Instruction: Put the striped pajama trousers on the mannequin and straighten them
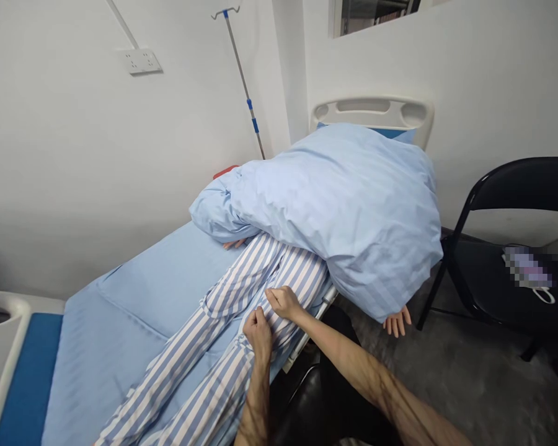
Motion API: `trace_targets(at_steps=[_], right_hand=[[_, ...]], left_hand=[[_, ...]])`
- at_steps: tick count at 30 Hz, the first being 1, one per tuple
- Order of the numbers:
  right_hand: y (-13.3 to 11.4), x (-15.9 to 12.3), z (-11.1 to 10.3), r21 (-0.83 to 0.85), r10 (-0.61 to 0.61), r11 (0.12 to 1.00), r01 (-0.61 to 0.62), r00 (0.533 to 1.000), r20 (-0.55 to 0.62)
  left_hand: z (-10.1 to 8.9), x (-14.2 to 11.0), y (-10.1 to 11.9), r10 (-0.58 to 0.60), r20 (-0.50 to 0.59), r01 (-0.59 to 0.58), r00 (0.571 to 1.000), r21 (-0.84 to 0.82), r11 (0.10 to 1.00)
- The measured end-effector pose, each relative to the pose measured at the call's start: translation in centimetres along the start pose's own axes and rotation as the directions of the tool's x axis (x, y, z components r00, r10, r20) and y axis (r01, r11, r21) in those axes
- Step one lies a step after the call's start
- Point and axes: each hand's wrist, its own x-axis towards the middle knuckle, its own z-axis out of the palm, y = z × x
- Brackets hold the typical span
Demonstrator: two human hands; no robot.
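Both of my hands are closed into fists over the near leg of a figure in blue-and-white striped trousers (227,291), lying on the bed. My left hand (258,332) is at the near knee, thumb side up, where the cloth is bunched. Just above and to the right, my right hand (283,302) is over the near thigh. Nothing shows in either fist. A light blue quilt (339,192) covers the figure's upper body and head end. One of its hands (397,321) hangs out past the bed's right edge, and another (234,244) shows at the quilt's left edge.
The bed has a light blue sheet (134,291), a headboard (367,106), a footboard (9,303) and a side rail (310,325). A drip stand (240,71) rises behind. On the right, a black folding chair (483,279) carries a blurred item (530,267).
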Motion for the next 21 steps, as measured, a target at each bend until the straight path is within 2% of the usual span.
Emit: trace_targets(at_steps=[3, 6, 8, 11, 13, 15, 18, 21], right_hand=[[0.3, 0.0, 0.1, 0.064, 0.017, 0.998, -0.015, 0.999, -0.03], [0.7, 0.0, 0.3, 0.145, 0.075, 0.988, -0.061, 0.993, -0.093], [0.9, 0.0, 0.4, 0.193, 0.109, 0.978, -0.083, 0.986, -0.129], [0.9, 0.1, 0.4, 0.246, 0.126, 0.966, -0.085, 0.98, -0.154], [0.8, 0.1, 0.3, 0.269, 0.144, 0.959, -0.094, 0.974, -0.173], [0.8, 0.0, 0.2, 0.284, 0.167, 0.953, -0.109, 0.968, -0.188], [0.7, -0.1, 0.2, 0.314, 0.192, 0.94, -0.131, 0.966, -0.175], [0.4, 0.1, -0.2, 0.394, 0.227, 0.906, -0.157, 0.964, -0.138]], left_hand=[[0.5, 1.2, 3.0, -0.028, 0.006, 0.029, 1.0, -0.2, 0.979], [1.2, 2.7, 6.7, 0.061, -0.022, -0.064, 0.998, -0.332, 0.941], [2.1, 3.3, 7.9, 0.102, -0.045, -0.111, 0.994, -0.353, 0.929], [3.7, 3.1, 6.9, 0.051, -0.031, -0.059, 0.998, -0.313, 0.948], [4.7, 2.4, 4.9, 0.01, 0.006, -0.008, 1.0, -0.202, 0.979], [5.3, 1.5, 2.9, 0.023, 0.048, -0.019, 0.999, -0.078, 0.997], [5.2, 0.8, 1.2, 0.077, 0.087, -0.078, 0.993, 0.012, 0.997], [4.4, 0.6, 1.0, 0.088, 0.057, -0.091, 0.994, 0.047, 0.995]])
